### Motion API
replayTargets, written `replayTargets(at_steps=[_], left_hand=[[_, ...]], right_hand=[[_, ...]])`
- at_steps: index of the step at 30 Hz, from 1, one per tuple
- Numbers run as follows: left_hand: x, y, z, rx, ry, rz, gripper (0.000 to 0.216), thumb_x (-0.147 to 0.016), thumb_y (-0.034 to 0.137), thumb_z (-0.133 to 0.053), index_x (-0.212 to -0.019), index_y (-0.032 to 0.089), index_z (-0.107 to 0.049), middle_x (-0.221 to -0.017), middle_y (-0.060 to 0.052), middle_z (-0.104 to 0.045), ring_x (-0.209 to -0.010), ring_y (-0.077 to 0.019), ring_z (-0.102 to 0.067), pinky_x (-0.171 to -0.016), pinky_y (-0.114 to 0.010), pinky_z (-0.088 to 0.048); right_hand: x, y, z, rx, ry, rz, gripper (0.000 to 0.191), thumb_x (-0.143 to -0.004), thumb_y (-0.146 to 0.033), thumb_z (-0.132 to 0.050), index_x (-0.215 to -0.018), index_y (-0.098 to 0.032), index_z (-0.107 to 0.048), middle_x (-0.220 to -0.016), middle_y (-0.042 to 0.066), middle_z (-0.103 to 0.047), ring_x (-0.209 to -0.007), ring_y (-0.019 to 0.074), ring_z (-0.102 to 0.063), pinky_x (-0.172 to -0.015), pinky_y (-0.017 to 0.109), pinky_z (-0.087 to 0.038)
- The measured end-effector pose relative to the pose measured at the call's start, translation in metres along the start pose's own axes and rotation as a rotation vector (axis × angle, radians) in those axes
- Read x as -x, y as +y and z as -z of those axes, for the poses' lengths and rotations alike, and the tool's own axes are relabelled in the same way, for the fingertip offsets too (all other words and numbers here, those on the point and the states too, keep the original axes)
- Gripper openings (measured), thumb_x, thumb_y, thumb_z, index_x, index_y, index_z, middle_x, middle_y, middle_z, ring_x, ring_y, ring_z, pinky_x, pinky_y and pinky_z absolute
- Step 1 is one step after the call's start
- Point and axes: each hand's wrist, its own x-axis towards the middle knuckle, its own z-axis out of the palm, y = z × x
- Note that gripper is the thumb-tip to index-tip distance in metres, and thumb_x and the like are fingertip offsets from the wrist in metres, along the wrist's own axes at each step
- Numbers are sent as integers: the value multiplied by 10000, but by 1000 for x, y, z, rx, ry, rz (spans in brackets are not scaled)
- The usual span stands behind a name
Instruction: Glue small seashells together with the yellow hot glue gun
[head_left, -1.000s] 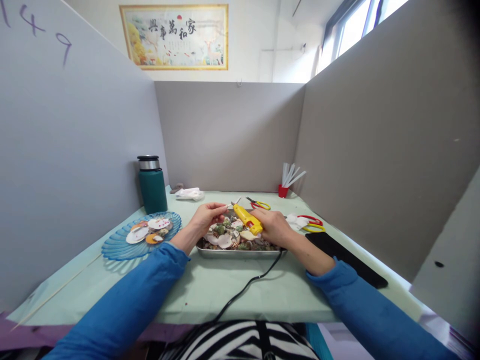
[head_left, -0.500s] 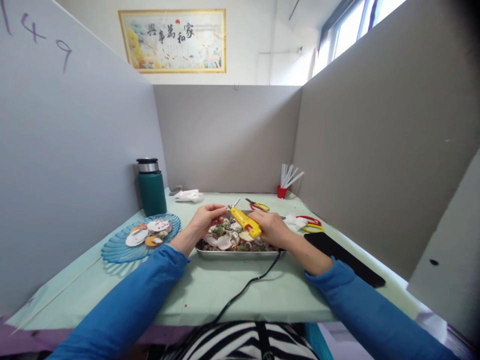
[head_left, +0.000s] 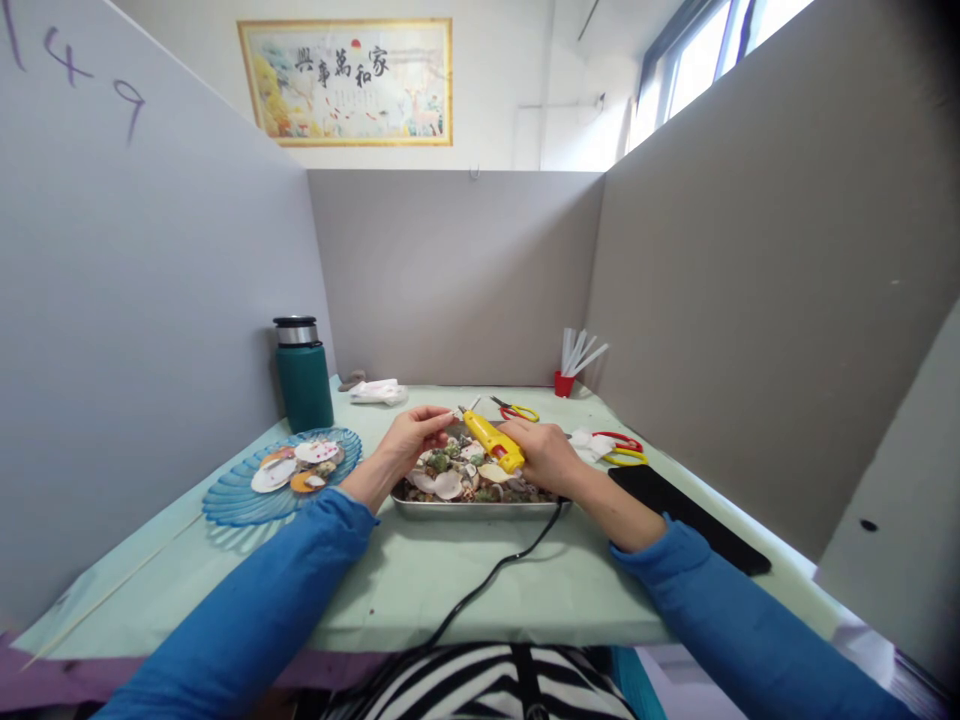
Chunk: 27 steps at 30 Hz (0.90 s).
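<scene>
My right hand (head_left: 546, 452) is wrapped round a yellow glue gun (head_left: 491, 440), its nozzle pointing up and left. Pinched in the fingertips of my left hand (head_left: 415, 438) is a small whitish piece (head_left: 457, 414), too small to name, right by the nozzle. Both hands are above a metal tray (head_left: 480, 511) filled with shells (head_left: 448, 486) and small stones. A black cord (head_left: 495, 570) runs over the front of the table below the tray.
On the left stand a blue scalloped plate (head_left: 232, 492) with several shells and a green bottle (head_left: 304, 385). Scissors (head_left: 517, 411) lie behind the tray, more scissors (head_left: 628, 448) and a black slab (head_left: 686, 518) to the right. White sticks (head_left: 574, 352) fill a red cup (head_left: 564, 384).
The glue gun's nozzle has drawn slightly right, away from my left fingertips, and more of the whitish piece shows. My left hand has barely moved.
</scene>
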Motion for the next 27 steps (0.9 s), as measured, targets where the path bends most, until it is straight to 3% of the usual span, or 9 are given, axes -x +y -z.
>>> replayTargets(at_steps=[17, 27], left_hand=[[4, 4, -5, -5, 2, -6, 266, -533, 202, -825, -728, 101, -675, -617, 0, -627, -455, -52, -526, -490, -191, -451], [3, 3, -4, 3, 16, -4, 301, -502, 217, -839, -729, 105, -676, -691, -21, -665, -457, -53, -537, -492, -194, -453]], right_hand=[[0, -1, 1, -54, 6, 75, 240, -738, -141, -557, -974, -181, -574, -899, 58, -644, -781, 173, -587, -625, 240, -368], [1, -1, 1, -62, 20, -7, 270, -751, -164, -563, -1020, -180, -584, -919, 73, -657, -821, 191, -597, -638, 243, -374]])
